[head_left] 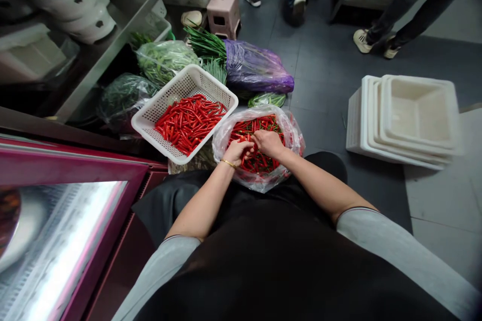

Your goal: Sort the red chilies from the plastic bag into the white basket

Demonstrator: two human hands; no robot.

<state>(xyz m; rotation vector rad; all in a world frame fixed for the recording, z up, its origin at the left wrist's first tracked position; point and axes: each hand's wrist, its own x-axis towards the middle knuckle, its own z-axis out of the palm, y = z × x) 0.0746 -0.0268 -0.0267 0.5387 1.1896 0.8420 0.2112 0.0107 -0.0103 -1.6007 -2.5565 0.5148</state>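
Note:
Red chilies with green stems [263, 163] fill an open clear plastic bag [291, 133] between my knees. Over the bag, my left hand [240, 152], with a yellow bracelet at its wrist, is closed on red chilies. My right hand [268, 142] touches it from the right, its fingers bent together; what they pinch is too small to make out. Left of the bag stands a white perforated basket [150, 136], tilted in view, holding a pile of red chilies [188, 123] without visible green stems.
Behind the basket lie bagged greens [165, 60], green stalks and a purple bag [258, 67], near a pink stool [223, 10]. Stacked white bins [417, 115] stand at the right. A glass-topped case [68, 241] is at the left. People's legs [406, 10] show at the back.

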